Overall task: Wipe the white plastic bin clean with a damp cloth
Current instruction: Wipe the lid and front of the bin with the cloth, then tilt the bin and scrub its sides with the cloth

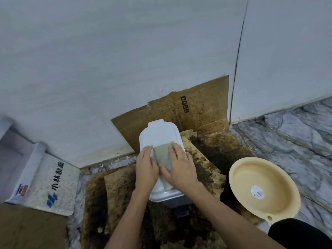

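Both hands lie flat on the lid of the white bin (158, 139), which stands on the floor on stained cardboard (203, 108) propped against the wall. The left hand (146, 169) rests with straight fingers on the lid's near-left part, steadying it; the right hand (179, 168) presses a folded greenish cloth (162, 155) down with flat fingers, the cloth lying between the two hands and partly under the right palm. Neither hand is curled round anything. The bin looks like thin, stiff plastic, probably light and smooth, so it may slide or tip under a hard wipe; a steadying press on the lid, or a grip on its rim at the near edge, should hold it. The damp cloth is soft and will fold or bunch unless kept flat. Whether the lid is latched cannot be made out. To the right of the right hand a cream basin (233, 177) sits on the floor.
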Demonstrator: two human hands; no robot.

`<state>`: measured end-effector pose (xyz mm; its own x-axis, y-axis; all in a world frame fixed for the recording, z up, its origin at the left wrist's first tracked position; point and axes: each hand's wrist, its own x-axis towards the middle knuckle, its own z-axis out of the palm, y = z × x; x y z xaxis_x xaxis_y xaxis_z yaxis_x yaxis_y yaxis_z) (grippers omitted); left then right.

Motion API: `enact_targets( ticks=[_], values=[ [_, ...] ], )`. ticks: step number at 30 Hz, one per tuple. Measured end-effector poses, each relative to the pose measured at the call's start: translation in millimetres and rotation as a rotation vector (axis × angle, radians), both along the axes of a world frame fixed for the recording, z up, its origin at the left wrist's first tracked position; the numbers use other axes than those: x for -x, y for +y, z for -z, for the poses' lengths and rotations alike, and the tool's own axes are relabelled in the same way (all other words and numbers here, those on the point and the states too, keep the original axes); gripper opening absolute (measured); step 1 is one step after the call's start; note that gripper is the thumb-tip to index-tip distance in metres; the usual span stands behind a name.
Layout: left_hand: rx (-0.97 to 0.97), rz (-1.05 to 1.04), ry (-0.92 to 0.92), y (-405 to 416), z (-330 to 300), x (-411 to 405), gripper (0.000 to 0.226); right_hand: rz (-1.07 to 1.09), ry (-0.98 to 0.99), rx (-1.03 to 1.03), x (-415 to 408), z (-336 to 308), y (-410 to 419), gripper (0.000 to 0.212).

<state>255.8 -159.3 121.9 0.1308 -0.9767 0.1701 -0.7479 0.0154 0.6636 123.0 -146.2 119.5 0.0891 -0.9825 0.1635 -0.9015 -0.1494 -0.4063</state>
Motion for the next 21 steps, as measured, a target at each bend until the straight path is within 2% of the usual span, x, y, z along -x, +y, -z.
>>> enact_targets(
  ticks=[3,6,9,10,12,15,18,21],
  values=[
    [0.019,0.031,0.019,-15,-3,9,0.043,0.040,-0.037,-0.024,1,4,7,0.077],
    [-0.012,0.105,0.018,-21,1,18,0.043,0.099,-0.180,-0.120,11,8,20,0.071],
    [-0.047,0.178,-0.051,-23,9,15,0.045,0.177,-0.562,-0.278,24,13,28,0.066],
    [-0.058,0.201,-0.106,-23,12,13,0.046,0.186,-0.700,-0.278,26,15,28,0.063],
    [-0.069,0.214,-0.195,-22,16,10,0.051,0.204,-0.858,-0.269,28,19,22,0.059],
    [-0.069,0.147,-0.183,-25,12,5,0.058,0.174,-0.934,-0.379,25,27,6,0.064],
    [-0.082,0.049,-0.124,-29,4,-4,0.044,0.163,-1.024,-0.461,12,29,-2,0.083],
    [-0.115,-0.106,-0.001,-26,-5,-16,0.041,0.106,-1.072,-0.417,-17,31,10,0.063]
  ],
)
